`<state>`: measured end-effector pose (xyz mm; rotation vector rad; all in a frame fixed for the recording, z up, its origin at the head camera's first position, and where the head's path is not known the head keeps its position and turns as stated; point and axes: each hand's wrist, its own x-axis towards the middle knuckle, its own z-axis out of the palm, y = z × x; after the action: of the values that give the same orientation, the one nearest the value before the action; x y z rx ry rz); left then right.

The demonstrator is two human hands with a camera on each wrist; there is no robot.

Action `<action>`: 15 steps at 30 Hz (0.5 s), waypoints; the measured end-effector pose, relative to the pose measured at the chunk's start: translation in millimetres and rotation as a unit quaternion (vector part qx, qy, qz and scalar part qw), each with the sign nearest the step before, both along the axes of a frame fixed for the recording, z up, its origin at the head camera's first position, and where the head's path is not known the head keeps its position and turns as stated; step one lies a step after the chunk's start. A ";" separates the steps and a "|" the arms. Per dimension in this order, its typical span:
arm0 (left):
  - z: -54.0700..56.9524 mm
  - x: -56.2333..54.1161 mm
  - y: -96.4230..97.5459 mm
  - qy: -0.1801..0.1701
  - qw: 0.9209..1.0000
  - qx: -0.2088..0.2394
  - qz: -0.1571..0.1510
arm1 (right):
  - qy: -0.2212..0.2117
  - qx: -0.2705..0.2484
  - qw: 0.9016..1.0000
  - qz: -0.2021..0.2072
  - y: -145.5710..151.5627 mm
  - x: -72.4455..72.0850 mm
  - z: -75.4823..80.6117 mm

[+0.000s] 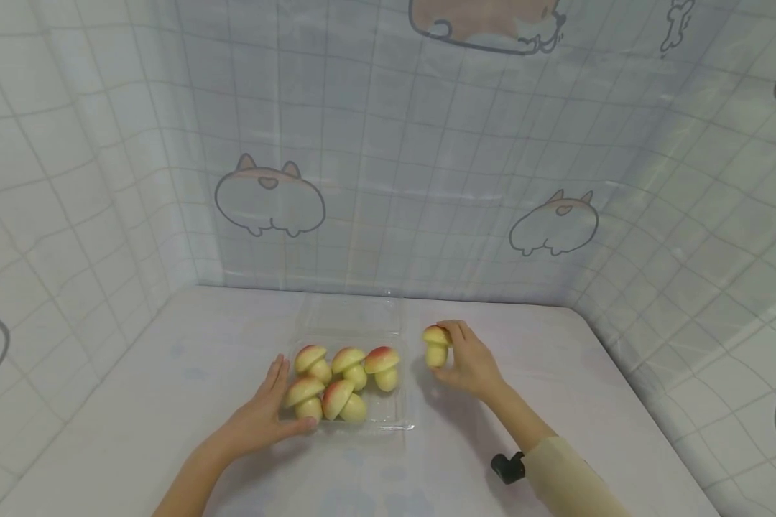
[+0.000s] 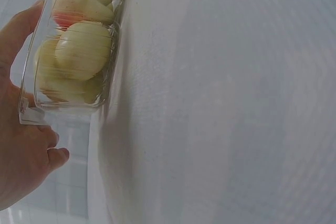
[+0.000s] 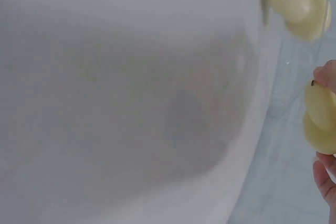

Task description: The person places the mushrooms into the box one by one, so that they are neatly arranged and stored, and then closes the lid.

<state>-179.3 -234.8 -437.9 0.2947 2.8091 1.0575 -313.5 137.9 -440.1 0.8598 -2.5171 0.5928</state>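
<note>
A toy mushroom (image 1: pixel 436 346) with a yellow stem and red-tinged cap is upright between the thumb and fingers of my right hand (image 1: pixel 468 362), to the right of the clear plastic box. In the right wrist view, the thumb and fingertips grip this mushroom (image 3: pixel 319 116) at its two ends. My left hand (image 1: pixel 265 413) rests at the box's near left corner, its fingers straight along the left side and its thumb at the front rim. Several like mushrooms (image 1: pixel 345 404) lie tilted inside the clear plastic box (image 1: pixel 388 413), whose front right part holds none.
The box's clear lid (image 1: pixel 352 316) lies folded back behind it on the white table (image 1: pixel 233 337). A small black object (image 1: pixel 508 468) sits by the right sleeve (image 1: pixel 565 474). Grid-patterned curtains with cartoon dogs (image 1: pixel 394 165) enclose the table at the back and sides.
</note>
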 end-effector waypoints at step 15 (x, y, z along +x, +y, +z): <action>-2.9 -1.3 -0.7 0.006 1.000 0.002 -0.003 | 0.002 -0.025 0.996 0.082 -28.0 21.2 25.8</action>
<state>-180.6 -235.5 -440.8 0.3104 2.8142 1.0650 -292.3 109.9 -414.3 1.0540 -2.4327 0.7021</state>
